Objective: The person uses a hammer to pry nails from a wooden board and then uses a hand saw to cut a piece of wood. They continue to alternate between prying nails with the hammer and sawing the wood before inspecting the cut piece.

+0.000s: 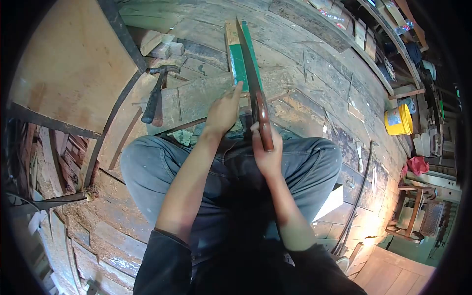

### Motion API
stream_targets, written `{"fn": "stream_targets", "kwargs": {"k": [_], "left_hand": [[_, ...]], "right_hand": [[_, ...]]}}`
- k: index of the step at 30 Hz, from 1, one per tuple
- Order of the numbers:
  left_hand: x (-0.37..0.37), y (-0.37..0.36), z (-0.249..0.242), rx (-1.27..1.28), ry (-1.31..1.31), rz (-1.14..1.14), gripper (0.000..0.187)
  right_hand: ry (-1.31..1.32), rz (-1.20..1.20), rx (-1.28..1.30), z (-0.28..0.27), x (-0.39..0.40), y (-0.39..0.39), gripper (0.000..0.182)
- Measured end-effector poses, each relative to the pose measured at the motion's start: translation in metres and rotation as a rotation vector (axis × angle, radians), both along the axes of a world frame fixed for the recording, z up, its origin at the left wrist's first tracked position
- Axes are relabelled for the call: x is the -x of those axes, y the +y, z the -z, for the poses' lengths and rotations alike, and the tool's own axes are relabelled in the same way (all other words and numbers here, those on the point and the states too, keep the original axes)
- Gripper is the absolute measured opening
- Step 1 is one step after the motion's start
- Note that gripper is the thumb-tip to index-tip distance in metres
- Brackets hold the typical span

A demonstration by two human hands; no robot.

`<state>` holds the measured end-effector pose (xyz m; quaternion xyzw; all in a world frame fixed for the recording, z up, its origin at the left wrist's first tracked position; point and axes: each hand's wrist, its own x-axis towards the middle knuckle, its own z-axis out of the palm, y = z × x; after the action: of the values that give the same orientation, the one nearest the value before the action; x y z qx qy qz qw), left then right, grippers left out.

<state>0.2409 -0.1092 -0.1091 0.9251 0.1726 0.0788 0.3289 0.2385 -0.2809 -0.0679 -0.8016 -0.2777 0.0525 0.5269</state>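
Observation:
My right hand (267,145) is closed round the brown wooden handle of a handsaw (251,64). Its long blade points away from me and overlaps a green-painted wood block (237,61) along its length. The block's far end shows bare yellowish wood. At the near end of the block, my left hand (223,112) grips its left side, one finger stretched along the green face. Under the block's near part lies a weathered grey board (196,96). The fingers of my left hand are partly hidden from above.
A claw hammer (155,98) lies left of the board, near offcuts (167,49). A large plywood panel (73,64) stands on the left. To the right are a yellow bucket (399,120), a long metal bar (364,184) and a loaded shelf (388,44). Sawdust (98,216) covers the floor at lower left.

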Motion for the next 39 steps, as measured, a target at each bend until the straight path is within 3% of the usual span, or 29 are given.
{"fn": "stream_targets", "kwargs": {"k": [6, 13, 16, 17, 19, 25, 28, 35, 39], "left_hand": [[-0.001, 0.001, 0.009, 0.013, -0.082, -0.02, 0.058], [-0.002, 0.001, 0.017, 0.0, -0.103, -0.034, 0.058], [-0.001, 0.002, 0.009, 0.0, -0.073, -0.019, 0.058], [-0.001, 0.002, 0.008, -0.008, -0.064, -0.014, 0.058], [0.0, 0.001, 0.005, -0.012, -0.063, -0.018, 0.057], [-0.003, 0.003, 0.015, -0.022, -0.13, -0.028, 0.058], [-0.003, 0.001, 0.017, -0.016, -0.141, -0.031, 0.059], [-0.003, 0.002, 0.021, -0.008, -0.172, -0.028, 0.055], [-0.003, 0.002, 0.02, -0.012, -0.199, -0.029, 0.055]], "right_hand": [[0.044, 0.001, -0.02, -0.004, -0.014, 0.012, 0.009], [0.361, 0.087, 0.003, -0.026, 0.07, -0.052, 0.007], [0.372, 0.093, -0.021, -0.028, 0.057, -0.04, 0.006], [0.199, 0.095, -0.032, -0.021, 0.044, -0.028, 0.005], [0.42, 0.108, -0.088, -0.02, 0.012, -0.006, 0.005], [0.195, 0.035, -0.102, -0.001, -0.037, 0.03, 0.006], [0.205, -0.019, -0.132, 0.0, -0.016, 0.004, 0.004], [0.444, 0.089, 0.072, -0.048, 0.083, -0.059, 0.007], [0.267, 0.041, 0.035, -0.037, 0.059, -0.036, 0.006]]}}
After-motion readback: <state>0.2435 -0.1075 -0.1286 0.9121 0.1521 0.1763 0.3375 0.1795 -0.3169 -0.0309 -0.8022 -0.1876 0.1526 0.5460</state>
